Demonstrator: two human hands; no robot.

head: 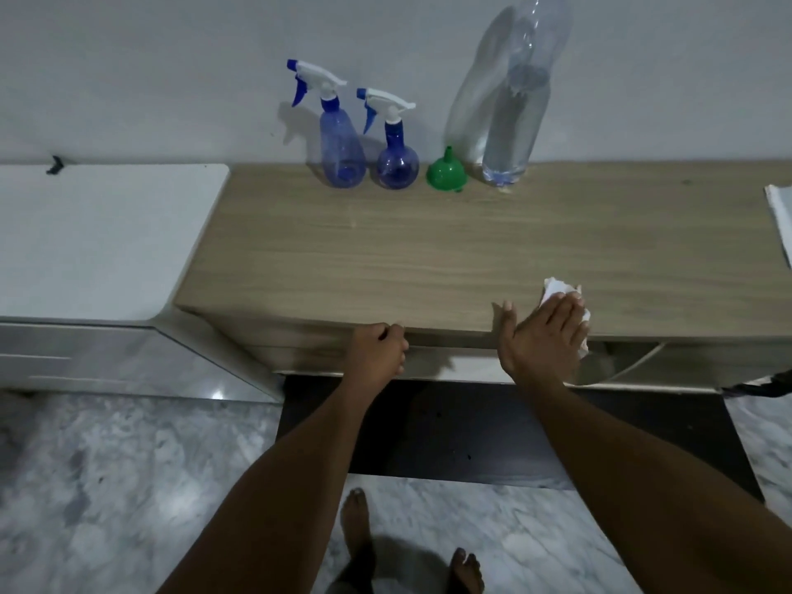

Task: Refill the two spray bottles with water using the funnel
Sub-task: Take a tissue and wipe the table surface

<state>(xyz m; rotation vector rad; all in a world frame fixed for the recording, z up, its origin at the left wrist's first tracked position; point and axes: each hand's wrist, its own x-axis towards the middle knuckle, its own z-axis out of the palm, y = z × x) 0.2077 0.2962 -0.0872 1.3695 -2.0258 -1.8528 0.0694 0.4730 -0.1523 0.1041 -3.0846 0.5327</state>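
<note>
Two blue spray bottles with white trigger heads stand at the back of the wooden table: a tall slim spray bottle on the left and a round spray bottle beside it. A green funnel lies mouth down to their right. A tall clear water bottle stands next to it against the wall. My left hand is curled at the table's front edge. My right hand lies flat on a crumpled white tissue near the front edge.
A white cabinet adjoins the table on the left. Something white lies at the table's right edge. A dark mat covers the marble floor under the table, and my bare feet show at the bottom.
</note>
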